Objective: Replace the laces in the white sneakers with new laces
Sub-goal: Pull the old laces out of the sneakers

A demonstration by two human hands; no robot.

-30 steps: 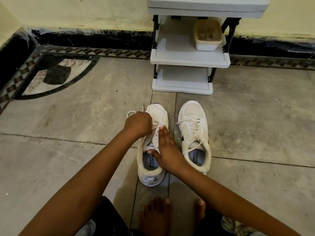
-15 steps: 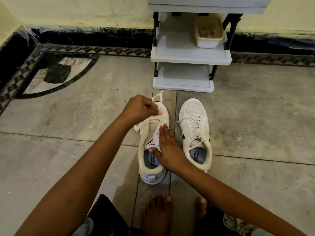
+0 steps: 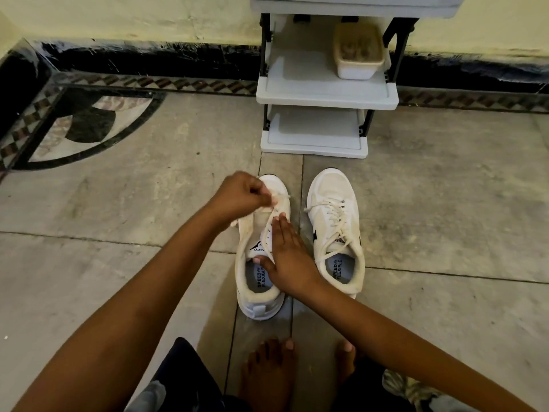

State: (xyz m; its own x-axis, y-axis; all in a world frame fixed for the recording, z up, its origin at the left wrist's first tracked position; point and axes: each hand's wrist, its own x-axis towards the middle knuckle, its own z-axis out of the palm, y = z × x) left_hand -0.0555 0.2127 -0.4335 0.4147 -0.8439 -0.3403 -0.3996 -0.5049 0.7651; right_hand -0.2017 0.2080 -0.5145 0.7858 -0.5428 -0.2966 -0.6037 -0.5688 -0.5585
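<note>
Two white sneakers stand side by side on the floor, toes pointing away from me. My left hand [image 3: 241, 195] hovers over the toe of the left sneaker [image 3: 258, 295] and grips its white lace [image 3: 274, 212], which runs taut from the eyelets up into my fist. My right hand [image 3: 286, 257] lies flat on the left sneaker's tongue and right side, fingers straight, thumb at the collar. The right sneaker [image 3: 335, 230] stands untouched with its white lace [image 3: 334, 217] threaded through the eyelets.
A small white shelf rack [image 3: 325, 93] stands against the wall just beyond the sneakers, with a beige lidded box [image 3: 358, 55] on its middle shelf. My bare feet [image 3: 267, 373] are at the bottom of the view. Stone floor spreads left and right.
My left hand has moved from the left sneaker's throat up toward the toe, drawing the lace out with it. My right hand has stayed pressed on the shoe.
</note>
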